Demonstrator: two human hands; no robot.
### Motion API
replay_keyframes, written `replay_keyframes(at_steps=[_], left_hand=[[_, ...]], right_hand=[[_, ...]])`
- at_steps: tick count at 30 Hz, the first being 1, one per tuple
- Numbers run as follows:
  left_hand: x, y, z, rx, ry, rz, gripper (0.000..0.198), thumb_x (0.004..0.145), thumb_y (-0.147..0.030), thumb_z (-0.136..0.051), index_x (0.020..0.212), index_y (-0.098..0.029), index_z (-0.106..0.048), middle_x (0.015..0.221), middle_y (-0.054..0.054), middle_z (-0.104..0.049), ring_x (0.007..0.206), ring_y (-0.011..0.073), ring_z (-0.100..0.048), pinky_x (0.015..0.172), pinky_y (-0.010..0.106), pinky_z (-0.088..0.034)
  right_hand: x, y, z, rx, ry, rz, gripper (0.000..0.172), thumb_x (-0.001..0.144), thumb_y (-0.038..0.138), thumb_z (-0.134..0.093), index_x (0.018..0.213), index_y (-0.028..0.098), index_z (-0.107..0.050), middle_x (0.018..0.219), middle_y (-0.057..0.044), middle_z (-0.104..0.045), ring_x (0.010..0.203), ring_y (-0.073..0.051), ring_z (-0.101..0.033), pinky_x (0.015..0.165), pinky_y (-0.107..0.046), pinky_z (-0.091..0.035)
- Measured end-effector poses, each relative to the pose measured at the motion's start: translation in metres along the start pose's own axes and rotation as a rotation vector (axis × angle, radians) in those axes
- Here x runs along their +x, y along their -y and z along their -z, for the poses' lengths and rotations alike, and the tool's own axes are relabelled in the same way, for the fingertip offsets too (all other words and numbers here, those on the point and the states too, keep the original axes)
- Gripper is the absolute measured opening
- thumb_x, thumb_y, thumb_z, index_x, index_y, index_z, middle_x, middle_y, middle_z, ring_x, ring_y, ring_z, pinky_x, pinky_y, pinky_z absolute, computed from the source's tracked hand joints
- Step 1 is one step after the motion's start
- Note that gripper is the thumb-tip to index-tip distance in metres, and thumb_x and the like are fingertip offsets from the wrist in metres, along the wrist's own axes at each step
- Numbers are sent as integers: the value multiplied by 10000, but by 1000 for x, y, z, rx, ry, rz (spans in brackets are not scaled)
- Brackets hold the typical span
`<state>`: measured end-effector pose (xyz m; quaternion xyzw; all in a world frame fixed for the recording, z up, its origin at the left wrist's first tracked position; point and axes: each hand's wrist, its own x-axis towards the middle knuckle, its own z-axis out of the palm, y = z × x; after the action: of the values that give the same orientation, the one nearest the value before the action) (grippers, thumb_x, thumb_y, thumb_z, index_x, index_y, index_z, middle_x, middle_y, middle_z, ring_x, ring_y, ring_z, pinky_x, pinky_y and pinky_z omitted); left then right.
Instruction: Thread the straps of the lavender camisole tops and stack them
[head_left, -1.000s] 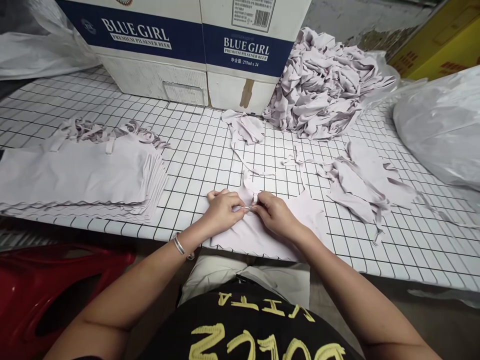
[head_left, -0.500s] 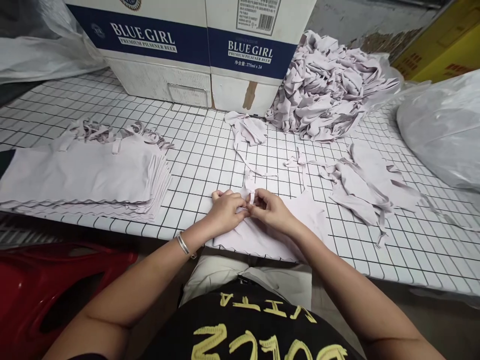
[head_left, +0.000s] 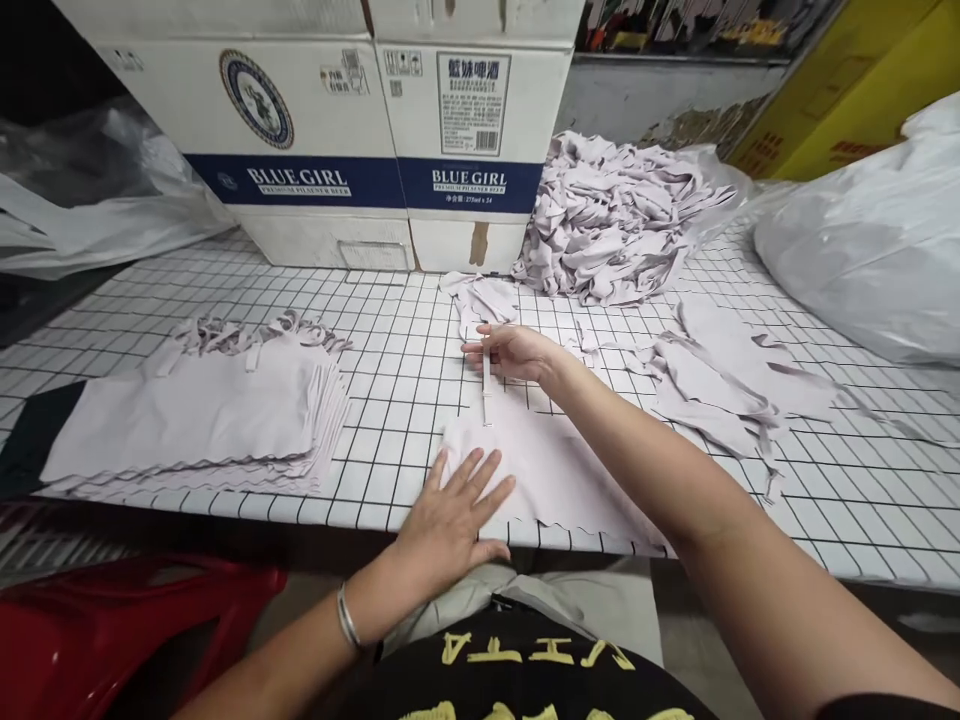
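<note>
A pale pink cloth piece with thin straps, apparently a strappy top, lies flat at the table's front edge. My left hand rests on its left part, palm down with the fingers spread. Just beyond the cloth's upper edge, my right hand has a narrow strap at its fingers, drawn up straight from the cloth. The strap's top end is partly hidden by the thumb and fingers. My right forearm covers some of the cloth's right side.
To the left lies a neat stack of similar pieces. Behind stand a white-and-blue beer carton and a large heap of pink cloth. Loose pieces lie at right, near a stuffed plastic bag. A red stool is below left.
My hands have parted. The left has opened flat onto the cloth, nearer the table edge; the right has moved away from me with the strap. The camera view has tilted up.
</note>
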<state>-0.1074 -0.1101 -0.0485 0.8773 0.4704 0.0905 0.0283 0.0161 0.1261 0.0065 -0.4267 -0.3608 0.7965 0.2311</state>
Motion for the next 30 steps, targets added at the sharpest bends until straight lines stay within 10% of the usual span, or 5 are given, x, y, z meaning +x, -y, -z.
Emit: replay_keyframes(at_steps=[5, 11, 15, 20, 30], left_hand=[[-4, 4, -1, 23, 68, -48, 782, 855, -671, -474, 1511, -314, -246, 1572, 128, -253, 1431, 370, -241, 1096, 653, -185], [13, -7, 17, -52, -5, -108, 605, 944, -536, -435, 1449, -208, -378, 1534, 150, -335, 1409, 375, -289, 1082, 684, -205], [56, -43, 18, -199, -82, -362, 402, 987, -309, -407, 1336, -123, -482, 1448, 135, -468, 1355, 308, -388, 1079, 523, -350], [112, -87, -14, -117, -61, -469, 146, 887, -93, -474, 957, -97, -602, 940, 122, -644, 854, 239, -606, 670, 352, -496], [138, -89, -25, -174, 69, -477, 69, 797, -138, -551, 860, -141, -578, 841, 82, -576, 769, 203, -540, 615, 305, -461]], right_hand=[[-5, 36, 21, -542, 72, -74, 172, 825, 194, -653, 949, 179, -535, 801, -101, -718, 664, -193, -685, 594, -302, -557], [-82, 55, 106, -1138, -529, 124, 301, 803, 410, -673, 658, 166, -573, 588, -49, -626, 479, -115, -510, 498, -259, -409], [-123, 5, 149, -1052, -584, 103, 359, 752, 485, -682, 636, 176, -538, 569, -6, -564, 510, -104, -474, 494, -238, -368], [-121, -47, 147, -897, -723, 154, 279, 637, 358, -767, 702, 193, -551, 606, 19, -574, 518, -108, -482, 477, -228, -330], [-99, 0, 146, -160, -417, 144, 268, 723, 94, -676, 791, 206, -442, 746, -23, -676, 594, -116, -618, 499, -202, -462]])
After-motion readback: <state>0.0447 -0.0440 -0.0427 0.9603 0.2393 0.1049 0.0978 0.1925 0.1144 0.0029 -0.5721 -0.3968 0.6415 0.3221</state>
